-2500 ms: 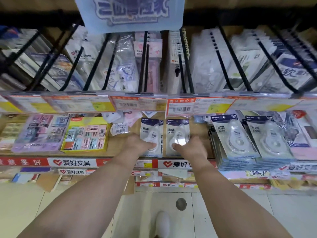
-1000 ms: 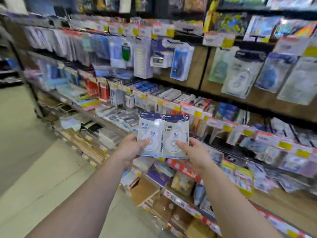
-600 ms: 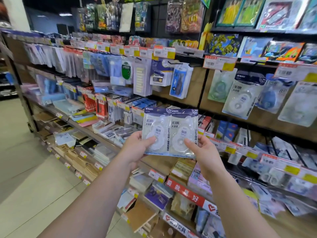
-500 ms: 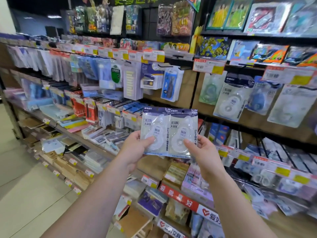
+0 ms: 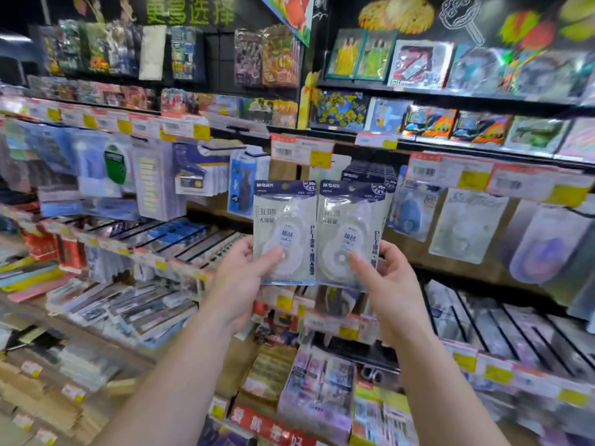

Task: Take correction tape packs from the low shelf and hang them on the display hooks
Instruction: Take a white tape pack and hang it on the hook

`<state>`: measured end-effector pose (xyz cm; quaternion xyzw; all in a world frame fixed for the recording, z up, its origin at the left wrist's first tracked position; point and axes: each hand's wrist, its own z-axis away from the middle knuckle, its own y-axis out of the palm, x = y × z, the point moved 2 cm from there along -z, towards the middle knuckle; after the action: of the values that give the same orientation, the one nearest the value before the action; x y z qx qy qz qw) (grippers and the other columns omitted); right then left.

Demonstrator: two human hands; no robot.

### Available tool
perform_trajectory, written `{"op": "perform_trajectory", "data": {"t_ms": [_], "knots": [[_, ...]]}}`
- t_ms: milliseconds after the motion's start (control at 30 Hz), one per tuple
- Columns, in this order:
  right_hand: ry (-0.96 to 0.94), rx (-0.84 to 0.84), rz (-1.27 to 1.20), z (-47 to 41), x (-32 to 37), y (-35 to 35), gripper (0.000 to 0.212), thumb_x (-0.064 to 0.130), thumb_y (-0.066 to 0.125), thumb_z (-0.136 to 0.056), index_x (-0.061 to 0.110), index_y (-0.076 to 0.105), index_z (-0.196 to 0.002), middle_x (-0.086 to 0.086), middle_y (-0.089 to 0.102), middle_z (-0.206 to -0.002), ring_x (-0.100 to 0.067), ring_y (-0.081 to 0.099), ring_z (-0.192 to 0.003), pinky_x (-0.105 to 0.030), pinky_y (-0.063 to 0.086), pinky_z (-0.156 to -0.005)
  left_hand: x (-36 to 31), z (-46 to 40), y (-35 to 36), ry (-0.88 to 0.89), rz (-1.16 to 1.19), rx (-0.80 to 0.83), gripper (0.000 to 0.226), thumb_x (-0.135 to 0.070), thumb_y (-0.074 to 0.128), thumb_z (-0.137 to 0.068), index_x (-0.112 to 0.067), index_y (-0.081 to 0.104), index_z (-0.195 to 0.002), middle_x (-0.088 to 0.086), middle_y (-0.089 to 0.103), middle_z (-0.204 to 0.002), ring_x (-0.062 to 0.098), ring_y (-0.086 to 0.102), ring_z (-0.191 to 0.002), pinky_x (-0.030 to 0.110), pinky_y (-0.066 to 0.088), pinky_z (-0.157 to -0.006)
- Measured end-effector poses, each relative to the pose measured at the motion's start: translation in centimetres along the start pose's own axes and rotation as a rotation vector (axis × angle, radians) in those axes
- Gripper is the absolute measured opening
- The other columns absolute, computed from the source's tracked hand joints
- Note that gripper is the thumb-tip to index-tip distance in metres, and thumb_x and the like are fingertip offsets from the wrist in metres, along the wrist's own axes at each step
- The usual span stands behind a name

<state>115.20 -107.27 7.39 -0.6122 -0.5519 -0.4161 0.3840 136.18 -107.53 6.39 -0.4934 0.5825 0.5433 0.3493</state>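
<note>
Hanging packs (image 5: 370,175) crowding hooks ahead

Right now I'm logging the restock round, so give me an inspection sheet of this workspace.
Surface: wooden shelving with rows of display hooks and price tags.
Job's things: two correction tape packs, left pack and right pack, held upright side by side in front of the hooks, not yet hung.
Clutter: hanging blister packs; flat stationery packs on the lower shelf.
Grippers: left hand holds the left pack, right hand the right pack, thumbs in front.
Cables: nothing seen.
Surroundings: shop aisle, green sign above, picture boxes on upper shelves.
</note>
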Motion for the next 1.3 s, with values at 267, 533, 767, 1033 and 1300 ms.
{"op": "perform_trajectory", "data": {"t_ms": [267,533,767,1033,1300], "knots": [[-0.04,-0.028,0.005,-2.5,0.3,-1.4,0.018,0.03,0.067,-0.092,0.029,0.062,-0.11,0.009,0.076,-0.094,-0.006,0.072,-0.085,-0.02,0.051,-0.072,0.2,-1.8,1.8,0.049,0.084,0.033,0.035,-0.011,0.065,-0.089,-0.01,0.058,-0.123,0.008,0.075,-0.111,0.024,0.072,-0.101,0.037,0.053,-0.082],[-0.046,-0.059,-0.011,-3.7,0.1,-1.2,0.019,0.024,0.067,-0.092,0.026,0.062,-0.11,0.01,0.076,-0.093,-0.001,0.071,-0.083,-0.012,0.052,-0.065,1.5,-2.9,1.5,0.035,0.11,0.078,0.047,-0.022,0.068,-0.077,-0.011,0.061,-0.122,0.008,0.075,-0.112,0.027,0.071,-0.104,0.044,0.053,-0.088],[-0.029,-0.11,-0.036,-3.7,0.1,-0.9,0.021,0.017,0.067,-0.092,0.02,0.061,-0.113,0.01,0.076,-0.095,-0.007,0.073,-0.088,-0.017,0.057,-0.073,1.9,-4.2,1.3,0.004,0.114,0.136,0.041,-0.022,0.068,-0.075,-0.012,0.063,-0.114,0.008,0.075,-0.109,0.026,0.072,-0.102,0.044,0.054,-0.088],[-0.033,-0.168,-0.037,-3.9,-0.2,-0.3,0.021,0.013,0.067,-0.092,0.021,0.061,-0.11,0.01,0.077,-0.094,-0.006,0.073,-0.087,-0.017,0.056,-0.071,2.1,-5.3,1.2,-0.024,0.103,0.205,0.047,-0.021,0.068,-0.076,-0.01,0.06,-0.121,0.007,0.076,-0.108,0.021,0.073,-0.096,0.037,0.054,-0.082],[-0.016,-0.199,-0.054,-4.3,-0.6,0.1,0.03,0.014,0.067,-0.091,0.012,0.059,-0.12,0.003,0.077,-0.096,-0.01,0.074,-0.089,-0.017,0.056,-0.071,2.6,-5.9,1.0,-0.067,0.089,0.221,0.027,-0.01,0.062,-0.091,-0.013,0.061,-0.117,0.005,0.076,-0.106,0.019,0.073,-0.095,0.035,0.053,-0.082]]}}
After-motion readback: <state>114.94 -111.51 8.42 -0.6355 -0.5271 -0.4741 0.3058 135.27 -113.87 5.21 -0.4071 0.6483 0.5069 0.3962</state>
